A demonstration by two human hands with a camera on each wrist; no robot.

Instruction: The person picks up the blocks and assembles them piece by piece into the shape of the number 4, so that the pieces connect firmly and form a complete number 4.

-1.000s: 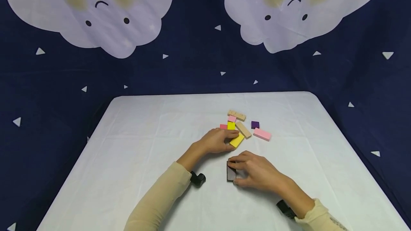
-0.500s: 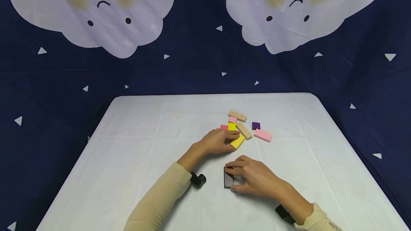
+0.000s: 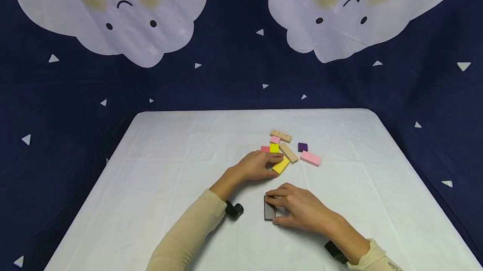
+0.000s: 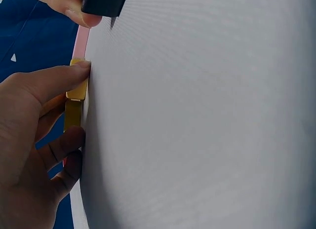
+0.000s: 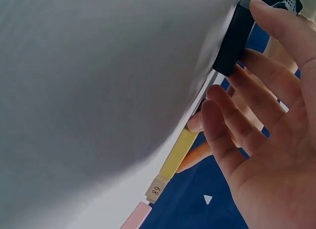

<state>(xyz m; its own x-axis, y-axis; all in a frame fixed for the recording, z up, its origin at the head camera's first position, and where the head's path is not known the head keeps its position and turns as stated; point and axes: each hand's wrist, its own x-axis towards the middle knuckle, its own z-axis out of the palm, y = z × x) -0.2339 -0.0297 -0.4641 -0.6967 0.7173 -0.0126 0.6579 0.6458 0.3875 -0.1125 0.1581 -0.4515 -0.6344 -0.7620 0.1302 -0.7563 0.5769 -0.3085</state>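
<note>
My left hand (image 3: pixel 253 166) pinches a yellow wooden block (image 3: pixel 281 165) at the near side of a loose group of blocks, its thumb at the block's near end. The left wrist view has the thumb on that yellow block (image 4: pixel 77 88) and other fingertips low on the table. Closer to the person, my right hand (image 3: pixel 302 209) grips a black block (image 3: pixel 269 211) between thumb and fingertips at its two ends. In the right wrist view the black block (image 5: pixel 233 39) lies at the thumb and index fingertip, on the white tabletop.
Beyond the left hand lie a small yellow block (image 3: pixel 273 148), a red one (image 3: pixel 265 148), a small pink one (image 3: pixel 275 139) and two natural wood blocks, one plain (image 3: pixel 288 153) and one marked (image 3: pixel 281 135). Right of them are a purple block (image 3: pixel 302 147) and a longer pink block (image 3: pixel 310 158).
My right hand has drawn the black block a short way toward the person and slightly left, then stayed put. The left hand keeps its place on the yellow block.
</note>
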